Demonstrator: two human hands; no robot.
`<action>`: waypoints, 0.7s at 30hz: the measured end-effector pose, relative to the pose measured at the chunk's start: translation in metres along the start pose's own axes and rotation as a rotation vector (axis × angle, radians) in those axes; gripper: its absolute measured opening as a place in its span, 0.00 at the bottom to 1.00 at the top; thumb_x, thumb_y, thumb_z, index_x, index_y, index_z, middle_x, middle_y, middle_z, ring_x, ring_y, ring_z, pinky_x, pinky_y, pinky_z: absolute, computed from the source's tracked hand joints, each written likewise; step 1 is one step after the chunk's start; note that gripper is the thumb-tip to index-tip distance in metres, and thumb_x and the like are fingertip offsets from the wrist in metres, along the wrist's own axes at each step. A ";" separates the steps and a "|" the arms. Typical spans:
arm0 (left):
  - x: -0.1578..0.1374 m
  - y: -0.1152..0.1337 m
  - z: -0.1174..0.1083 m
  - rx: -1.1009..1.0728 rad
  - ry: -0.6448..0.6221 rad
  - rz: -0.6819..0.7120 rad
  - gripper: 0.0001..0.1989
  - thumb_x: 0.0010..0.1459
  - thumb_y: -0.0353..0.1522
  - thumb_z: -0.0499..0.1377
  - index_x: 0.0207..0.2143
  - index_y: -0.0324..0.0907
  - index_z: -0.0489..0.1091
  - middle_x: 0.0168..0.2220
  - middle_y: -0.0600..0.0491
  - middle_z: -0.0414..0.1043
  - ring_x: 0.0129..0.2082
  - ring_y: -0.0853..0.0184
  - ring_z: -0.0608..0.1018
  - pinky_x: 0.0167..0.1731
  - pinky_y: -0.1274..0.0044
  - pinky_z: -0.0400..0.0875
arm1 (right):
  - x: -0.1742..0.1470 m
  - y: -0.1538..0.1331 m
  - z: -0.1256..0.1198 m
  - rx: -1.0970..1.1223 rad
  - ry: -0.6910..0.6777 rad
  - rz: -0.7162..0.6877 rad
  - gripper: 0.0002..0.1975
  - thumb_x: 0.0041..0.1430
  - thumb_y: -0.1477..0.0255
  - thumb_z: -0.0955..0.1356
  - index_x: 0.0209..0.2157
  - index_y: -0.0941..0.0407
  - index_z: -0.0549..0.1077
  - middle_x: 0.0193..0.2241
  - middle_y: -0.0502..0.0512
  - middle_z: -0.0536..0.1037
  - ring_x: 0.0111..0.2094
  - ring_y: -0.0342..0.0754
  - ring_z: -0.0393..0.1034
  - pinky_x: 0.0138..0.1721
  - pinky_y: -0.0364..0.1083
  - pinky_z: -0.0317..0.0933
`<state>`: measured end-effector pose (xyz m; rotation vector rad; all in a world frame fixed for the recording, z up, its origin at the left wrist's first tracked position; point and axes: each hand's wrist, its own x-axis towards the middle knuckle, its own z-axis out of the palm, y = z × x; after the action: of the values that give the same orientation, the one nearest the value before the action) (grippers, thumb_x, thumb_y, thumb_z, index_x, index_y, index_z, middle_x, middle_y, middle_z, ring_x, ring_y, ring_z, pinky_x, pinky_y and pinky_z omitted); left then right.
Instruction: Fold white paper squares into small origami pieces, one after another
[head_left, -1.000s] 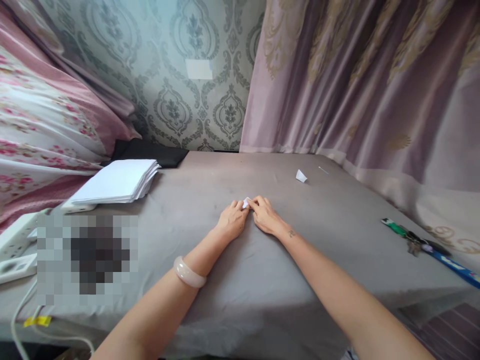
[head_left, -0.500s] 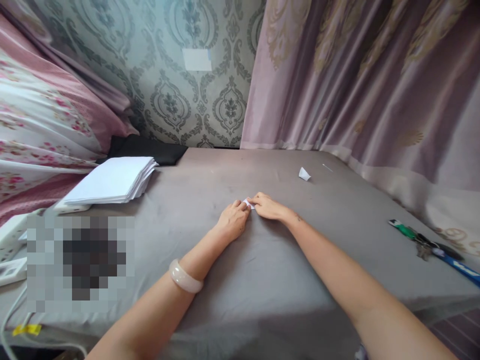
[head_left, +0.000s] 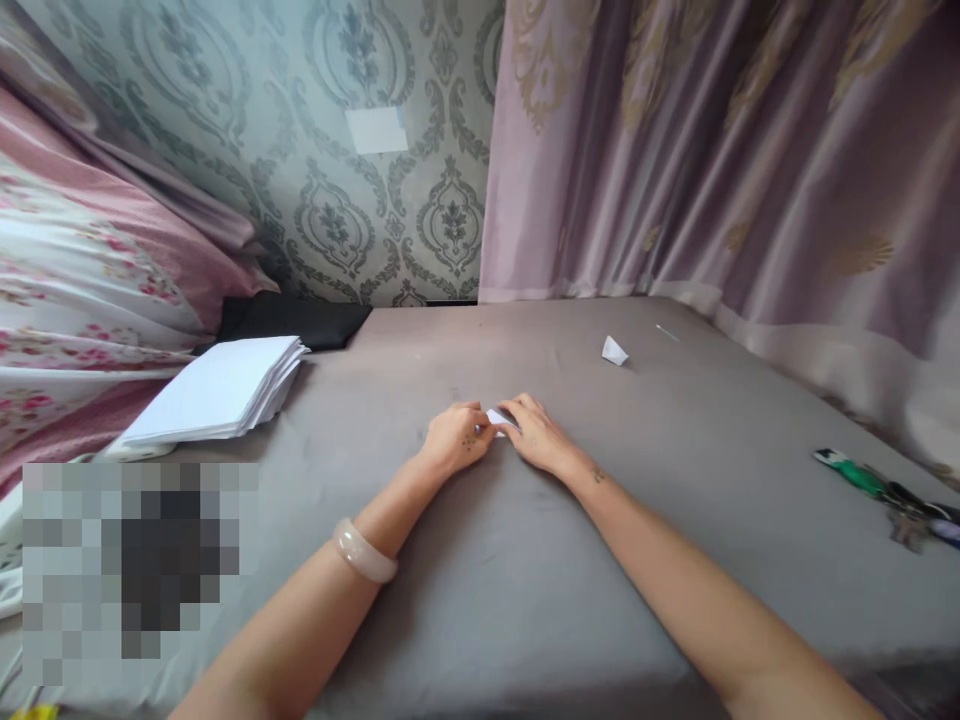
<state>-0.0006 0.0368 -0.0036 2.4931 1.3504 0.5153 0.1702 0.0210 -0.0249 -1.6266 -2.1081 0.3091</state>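
Note:
A small piece of folded white paper (head_left: 496, 417) lies at the middle of the grey-covered table (head_left: 480, 590), between my two hands. My left hand (head_left: 456, 440), with a pale bangle (head_left: 365, 551) on its forearm, pinches the paper's left side with thumb and fingers. From the right, my right hand (head_left: 534, 432) grips the other side, its thumb close to the left thumb. Fingers cover much of the paper, so its full shape is hidden.
A folded white paper piece (head_left: 615, 350) sits farther back on the right. At the left lies a stack of white paper (head_left: 214, 390) before a black folded item (head_left: 296, 320). Keys (head_left: 906, 525) with a green tag (head_left: 855, 474) rest at the right. A blurred patch covers the lower left.
Both hands have shifted from pressing the paper with fingertips to pinching it between thumbs and fingers. The camera view has tilted and moved slightly.

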 end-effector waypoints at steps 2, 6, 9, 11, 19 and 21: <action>0.005 -0.004 0.009 -0.026 0.072 -0.067 0.12 0.58 0.37 0.53 0.29 0.44 0.74 0.31 0.51 0.70 0.33 0.64 0.74 0.33 0.76 0.66 | -0.005 -0.002 0.001 -0.034 0.038 0.017 0.16 0.62 0.66 0.62 0.49 0.54 0.71 0.44 0.58 0.69 0.46 0.48 0.65 0.47 0.46 0.58; 0.010 -0.013 0.020 -0.194 0.100 -0.113 0.15 0.54 0.35 0.58 0.44 0.40 0.69 0.39 0.49 0.69 0.32 0.68 0.72 0.37 0.75 0.68 | -0.009 -0.002 0.002 -0.031 0.078 -0.028 0.13 0.63 0.67 0.62 0.45 0.53 0.74 0.42 0.57 0.70 0.45 0.48 0.65 0.48 0.47 0.58; 0.008 -0.015 0.020 -0.292 0.070 -0.074 0.17 0.55 0.35 0.57 0.47 0.37 0.68 0.42 0.46 0.67 0.34 0.68 0.71 0.39 0.74 0.68 | -0.010 0.002 0.003 0.060 0.100 -0.036 0.12 0.61 0.68 0.63 0.45 0.53 0.73 0.41 0.56 0.71 0.44 0.47 0.65 0.47 0.47 0.58; 0.007 -0.015 0.018 -0.338 0.061 -0.036 0.14 0.56 0.35 0.56 0.43 0.38 0.70 0.40 0.47 0.67 0.35 0.67 0.71 0.40 0.74 0.67 | -0.010 0.002 0.003 0.137 0.113 -0.043 0.11 0.61 0.69 0.64 0.44 0.53 0.72 0.41 0.54 0.73 0.42 0.47 0.66 0.47 0.47 0.59; 0.002 -0.010 0.009 -1.032 0.069 -0.314 0.16 0.45 0.37 0.66 0.33 0.40 0.66 0.24 0.58 0.66 0.24 0.73 0.68 0.26 0.80 0.61 | -0.004 -0.003 0.000 0.674 0.240 0.101 0.12 0.57 0.68 0.65 0.43 0.54 0.69 0.38 0.55 0.76 0.38 0.46 0.71 0.40 0.46 0.63; 0.002 -0.007 0.004 -1.314 0.146 -0.395 0.21 0.41 0.36 0.68 0.36 0.40 0.66 0.26 0.57 0.68 0.25 0.72 0.71 0.26 0.80 0.62 | -0.001 -0.004 -0.004 0.827 0.351 0.240 0.17 0.55 0.62 0.66 0.45 0.56 0.68 0.41 0.58 0.75 0.39 0.48 0.71 0.40 0.47 0.64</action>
<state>-0.0034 0.0423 -0.0097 1.1182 0.9566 1.0399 0.1690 0.0187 -0.0203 -1.2854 -1.2572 0.7842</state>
